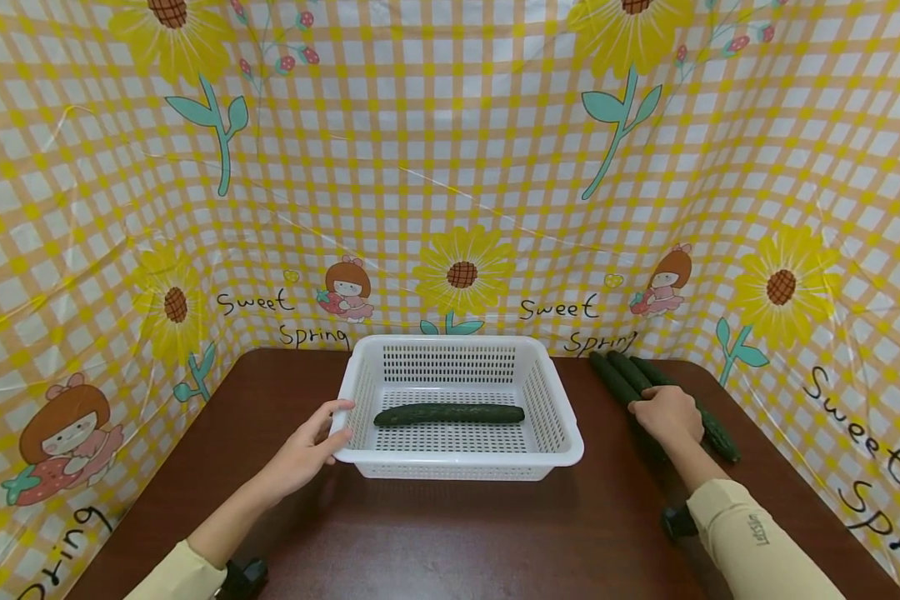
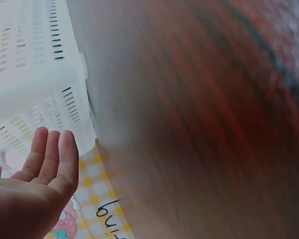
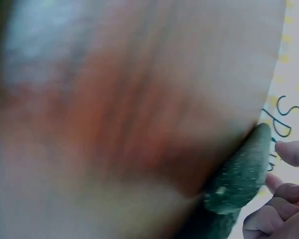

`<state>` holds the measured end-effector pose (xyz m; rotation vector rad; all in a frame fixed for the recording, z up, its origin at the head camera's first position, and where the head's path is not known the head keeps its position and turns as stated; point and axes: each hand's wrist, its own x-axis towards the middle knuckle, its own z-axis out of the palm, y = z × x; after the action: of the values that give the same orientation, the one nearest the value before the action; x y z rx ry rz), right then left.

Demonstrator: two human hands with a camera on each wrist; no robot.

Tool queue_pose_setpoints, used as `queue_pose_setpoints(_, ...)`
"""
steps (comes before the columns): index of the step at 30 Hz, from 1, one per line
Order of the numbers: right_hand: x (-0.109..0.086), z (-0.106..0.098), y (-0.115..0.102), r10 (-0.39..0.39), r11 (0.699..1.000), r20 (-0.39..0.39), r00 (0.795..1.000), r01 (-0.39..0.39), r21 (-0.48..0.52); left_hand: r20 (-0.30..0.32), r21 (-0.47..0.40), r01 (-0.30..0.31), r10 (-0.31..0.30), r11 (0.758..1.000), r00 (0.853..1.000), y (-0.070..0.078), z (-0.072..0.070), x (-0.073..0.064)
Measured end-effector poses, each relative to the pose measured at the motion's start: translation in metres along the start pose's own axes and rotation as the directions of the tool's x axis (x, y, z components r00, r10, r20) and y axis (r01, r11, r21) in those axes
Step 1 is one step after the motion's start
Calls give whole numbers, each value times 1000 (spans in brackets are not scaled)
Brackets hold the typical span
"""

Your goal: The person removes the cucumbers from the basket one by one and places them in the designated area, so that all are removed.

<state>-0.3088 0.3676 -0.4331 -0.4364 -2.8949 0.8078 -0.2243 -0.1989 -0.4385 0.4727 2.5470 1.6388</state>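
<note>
"Yellow-checked cloth (image 1: 450,175) reads 'Sweet Spring', repeatedly! And the print on the right sleeve (image 1: 765,558)?"

"Too small to trust. Left hand (image 1: 303,450) grips the left rim of a white plastic basket (image 1: 457,457), one dark green cucumber (image 1: 450,414) inside!"

"And the right hand (image 1: 669,414)?"

"Well apart, over three cucumbers (image 1: 609,377); can't tell whether it's clasping one."

Bare hands (image 1: 300,454); pale yellow sleeves (image 1: 757,554), dark lettering (image 1: 759,531) on right; black wrist devices (image 1: 677,523).
</note>
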Motion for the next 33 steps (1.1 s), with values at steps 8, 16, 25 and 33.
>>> queue_pose_setpoints(8,2,-9,-21,-44,998,-17,999,44,33,4,-10,10,-10,1000,1000,0,1,-1)
queue_pose_setpoints(16,4,-15,-43,-81,995,-5,997,81,52,8,-20,12,-12,1000,1000,1,0,-2)
queue_pose_setpoints(25,4,-21,-64,-131,991,39,991,129,46,-3,-12,15,-16,1000,1000,-1,1,-1)
queue_pose_setpoints(33,2,-26,-82,-172,978,95,981,158,138,-15,0,36,-36,999,999,-3,1,0)
